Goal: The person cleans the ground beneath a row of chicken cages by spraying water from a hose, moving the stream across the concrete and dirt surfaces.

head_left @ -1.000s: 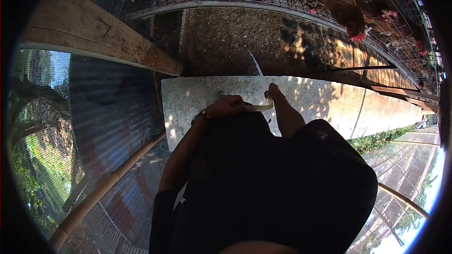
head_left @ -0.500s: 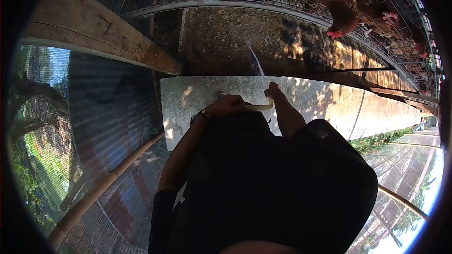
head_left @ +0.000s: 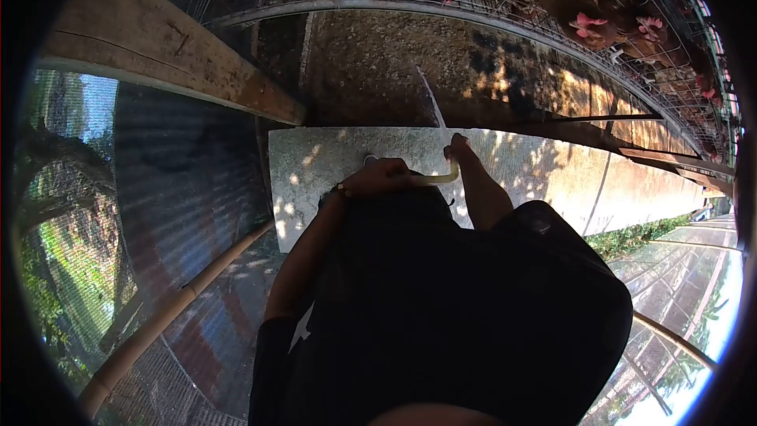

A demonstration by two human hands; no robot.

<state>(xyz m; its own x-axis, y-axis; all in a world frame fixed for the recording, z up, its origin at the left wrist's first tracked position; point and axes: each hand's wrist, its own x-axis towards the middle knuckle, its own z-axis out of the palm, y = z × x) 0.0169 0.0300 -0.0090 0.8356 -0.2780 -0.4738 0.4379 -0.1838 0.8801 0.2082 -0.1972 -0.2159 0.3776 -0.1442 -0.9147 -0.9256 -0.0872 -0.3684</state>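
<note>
A pale yellowish hose (head_left: pixel 440 180) runs between my two hands and bends upward near the right one. My left hand (head_left: pixel 380 177), with a band at its wrist, is closed around the hose in front of my dark clothing. My right hand (head_left: pixel 457 148) grips the hose close to its outlet, its fingers wrapped round it. From there a thin jet of water (head_left: pixel 432 101) shoots forward onto the pebbly, dirt-covered ground (head_left: pixel 378 55) below the cages. The far end of the hose is hidden behind my left hand and body.
Wire cages (head_left: pixel 441 4) with brown hens (head_left: pixel 591 28) run along the far side. Beneath me lies a concrete walkway (head_left: pixel 544 162). A thick wooden beam (head_left: pixel 173 47) juts in from the left, and a bamboo pole (head_left: pixel 185 296) slants at lower left beside mesh netting.
The hen at the right has raised its head from below the cage edge. My hands and the hose stay almost in place, with the water still flowing.
</note>
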